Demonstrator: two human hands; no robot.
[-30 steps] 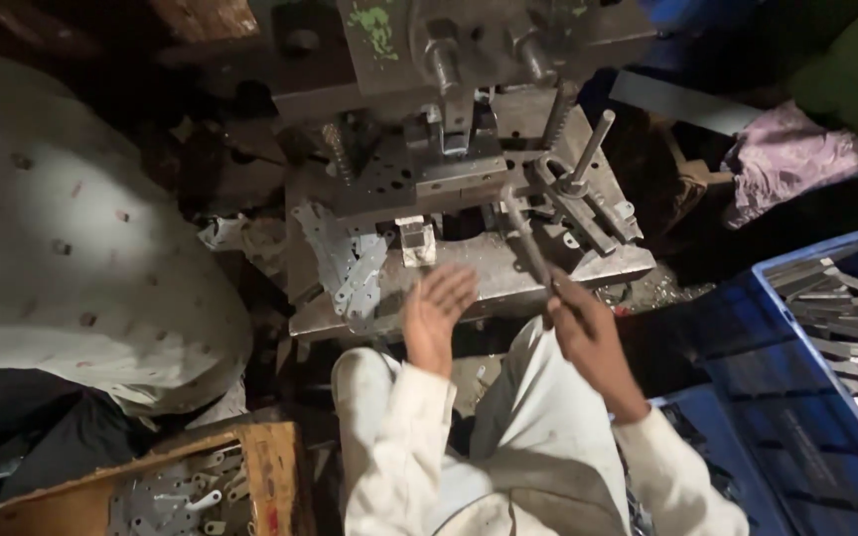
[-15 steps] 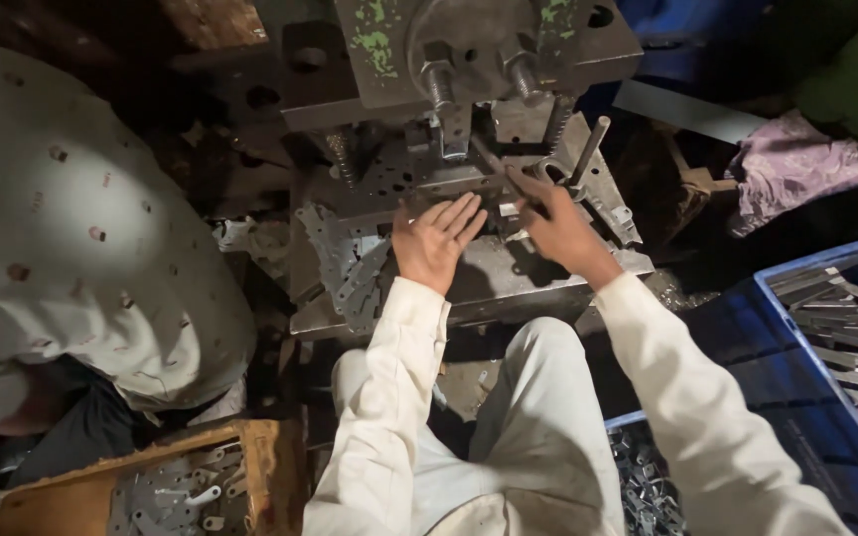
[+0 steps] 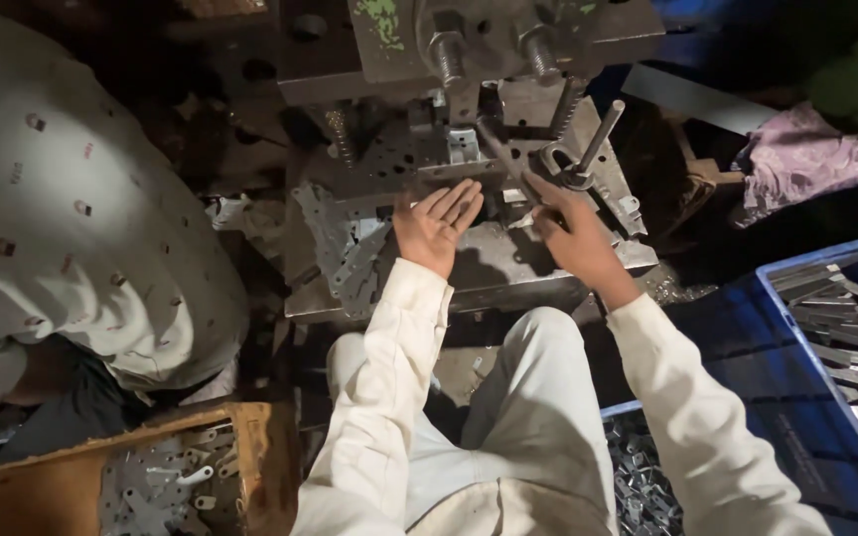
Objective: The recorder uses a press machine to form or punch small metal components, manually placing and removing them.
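Your right hand [image 3: 576, 238] covering whatever small part it grips, its fingertips lost in shadow, blue plastic crate [image 3: 796, 397] cut by right edge, brown cardboard box of metal stampings [image 3: 71, 486] cut by bottom edge, grey steel press die [image 3: 469, 149] top cropped.

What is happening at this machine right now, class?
A person in pale sleeves sits at a metal press. The left hand lies open, palm up, at the die bed. The right hand grips a thin metal rod poking into the die. A blue crate and wooden box hold metal parts.
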